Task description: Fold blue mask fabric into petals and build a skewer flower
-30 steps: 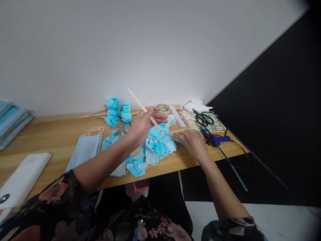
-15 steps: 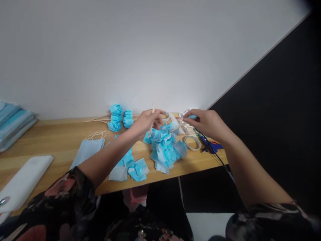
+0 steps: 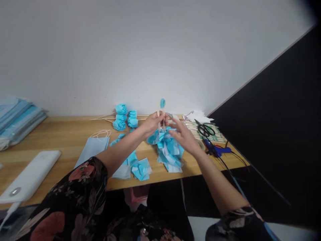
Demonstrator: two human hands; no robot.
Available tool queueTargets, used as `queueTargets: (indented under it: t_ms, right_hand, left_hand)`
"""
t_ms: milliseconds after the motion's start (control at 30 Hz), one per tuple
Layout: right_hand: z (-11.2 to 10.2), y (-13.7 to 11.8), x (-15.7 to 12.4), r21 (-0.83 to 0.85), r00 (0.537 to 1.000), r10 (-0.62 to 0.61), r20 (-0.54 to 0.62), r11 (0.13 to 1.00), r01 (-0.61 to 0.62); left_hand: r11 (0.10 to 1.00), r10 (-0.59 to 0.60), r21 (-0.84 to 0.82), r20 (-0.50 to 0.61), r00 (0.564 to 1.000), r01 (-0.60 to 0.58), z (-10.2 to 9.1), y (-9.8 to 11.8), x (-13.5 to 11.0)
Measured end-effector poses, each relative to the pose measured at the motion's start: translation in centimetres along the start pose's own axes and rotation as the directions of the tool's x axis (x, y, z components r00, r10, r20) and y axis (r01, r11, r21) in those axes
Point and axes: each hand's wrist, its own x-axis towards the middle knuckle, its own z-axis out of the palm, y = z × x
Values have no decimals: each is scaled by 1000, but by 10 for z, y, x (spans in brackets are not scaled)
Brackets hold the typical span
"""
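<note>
I see a thin pale stick with a blue tip (image 3: 163, 103), nearly upright alongside bare wood (image 3: 158, 126) that may be one stick or two; I can't tell. Half a second ago the right hand (image 3: 184, 135) had the tipped stick farther right; now the left hand (image 3: 152, 123) pinches it with the bare wood, blue end above the fingers. My view shows the right hand just beside, fingers spread, nothing visible in it, over the blue scraps (image 3: 172, 155).
</note>
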Motion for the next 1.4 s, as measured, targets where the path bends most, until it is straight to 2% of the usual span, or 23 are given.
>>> queueTargets:
  t_ms: [100,200,267,300,367,467,533,567,600,667,733,800,867,933,1033,1100,1133,1200,1300,1367,1400]
  right_hand:
    - [40,15,-19,-149,968,-37,249,986,76]
    - [67,16,-27,-339,939,45,341,938,78]
    - [74,15,-30,-390,933,74,351,918,73]
    - [74,15,-30,-397,932,81,353,915,71]
    - [65,14,-29,-381,923,79,377,921,77]
    - [42,8,-23,-188,937,49,346,982,18]
    - [29,-4,-16,86,973,103,206,989,-123]
    - [27,-12,-13,250,973,178,144,945,-210]
    - [26,-22,-9,410,955,271,121,863,-297]
    - [33,-39,-1,636,893,404,199,640,-431]
    - [46,-50,5,747,862,440,252,478,-462]
    - [59,-53,9,802,871,446,207,432,-412]
    - [69,-49,9,797,888,442,129,487,-358]
    - [73,-43,5,717,910,410,62,616,-326]
    - [70,-38,-6,496,943,330,-34,825,-271]
    - [66,-39,-14,348,958,275,-83,909,-231]
    - [64,-40,-17,284,964,247,-102,936,-210]
    - [62,-40,-18,157,980,181,-86,974,-166]
    - [57,-39,-10,-6,998,20,55,1000,-20]
    - [49,-38,0,-19,995,-48,85,999,50]
    - [44,-40,6,0,997,-51,56,999,51]
  left_hand:
    - [989,-15,-147,-80,997,3,-7,18,-1]
    - [951,76,-276,-221,972,-137,-16,49,-2]
    - [901,193,-320,-309,931,-292,-25,72,-4]
    - [892,230,-305,-330,915,-334,-30,81,-6]
    - [905,241,-260,-341,909,-337,-38,91,-11]
    - [932,200,-229,-324,925,-282,-41,88,-19]
    - [935,198,-226,-312,929,-275,-37,78,-21]
    - [934,203,-226,-303,931,-278,-33,73,-21]
    - [932,211,-227,-291,933,-282,-29,69,-21]
    - [934,220,-225,-254,942,-278,-19,62,-22]
    - [943,219,-204,-214,952,-263,-11,58,-25]
    - [954,218,-166,-188,958,-249,-5,57,-29]
    - [960,221,-127,-194,956,-248,-6,58,-33]
    - [957,242,-98,-246,939,-272,-12,62,-34]
    - [923,334,-57,-376,865,-381,-28,74,-32]
    - [898,392,-12,-429,814,-439,-39,83,-31]
    - [901,399,17,-428,811,-434,-44,86,-31]
    - [929,364,94,-382,849,-357,-49,88,-36]
    - [958,242,221,-290,926,-182,-51,81,-49]
    - [957,179,269,-261,949,-107,-50,73,-59]
    - [956,153,281,-250,956,-79,-49,69,-64]
